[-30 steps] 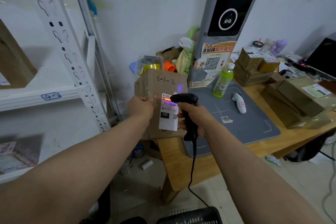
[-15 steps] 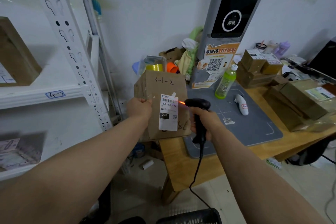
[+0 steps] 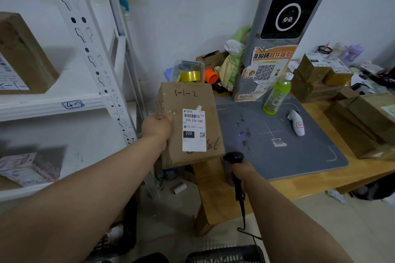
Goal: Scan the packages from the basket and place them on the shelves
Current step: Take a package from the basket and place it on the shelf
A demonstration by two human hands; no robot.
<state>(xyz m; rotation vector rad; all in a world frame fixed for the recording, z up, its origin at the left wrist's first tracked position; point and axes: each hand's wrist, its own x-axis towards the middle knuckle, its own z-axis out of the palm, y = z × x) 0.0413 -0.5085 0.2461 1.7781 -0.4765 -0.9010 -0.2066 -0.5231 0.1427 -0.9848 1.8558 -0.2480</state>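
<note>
My left hand (image 3: 157,128) grips the left edge of a brown cardboard package (image 3: 190,100) held upright in front of me. "3-1-2" is handwritten on it, above a white shipping label (image 3: 194,130). My right hand (image 3: 242,172) holds a black corded barcode scanner (image 3: 234,159) low over the front left corner of the wooden table (image 3: 213,179), below and right of the package. A white metal shelf (image 3: 53,105) marked "4-2" stands at left. The rim of the black basket (image 3: 224,255) shows at the bottom.
A grey mat (image 3: 277,145) covers the table, with a green bottle (image 3: 276,95), a white hand-held device (image 3: 296,123) and a tall grey kiosk (image 3: 284,6). Stacked brown boxes (image 3: 361,117) fill the right. Another box (image 3: 23,53) sits on the shelf. Yellow tape (image 3: 190,76) lies behind the package.
My right hand has lowered the scanner away from the label, down toward the table corner. The red scan light on the label is gone. My left hand still holds the package.
</note>
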